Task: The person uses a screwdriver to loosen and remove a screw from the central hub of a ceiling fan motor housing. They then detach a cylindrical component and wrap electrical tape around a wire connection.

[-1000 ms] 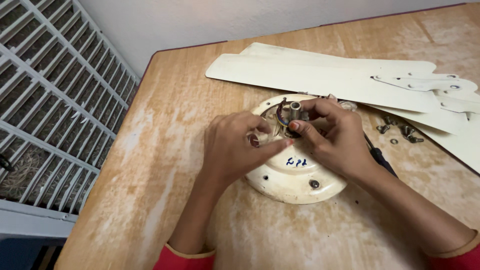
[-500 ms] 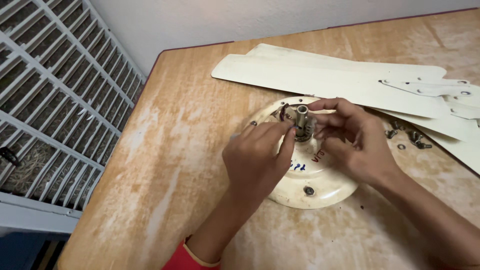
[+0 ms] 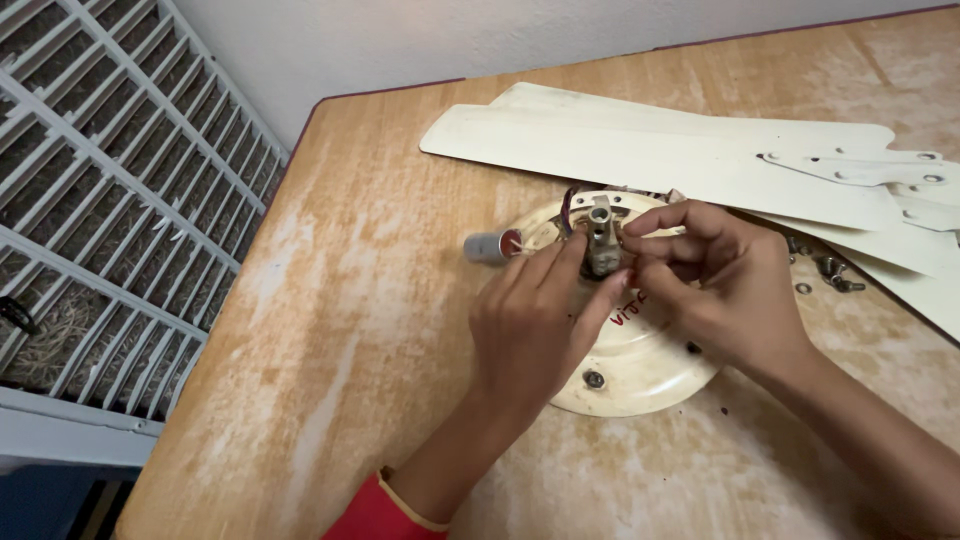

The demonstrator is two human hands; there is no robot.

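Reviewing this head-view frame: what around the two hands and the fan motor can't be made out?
- Base of the metal shaft: covered by the left hand and right hand, so the grip there is unclear.
- Middle of the cream motor housing: hidden under both hands.
- Fan blades: cut off by the right frame edge.
- Small screws by the blades: too small to tell apart.

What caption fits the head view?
Both hands, left and right, pinch the metal shaft of a cream round fan motor.
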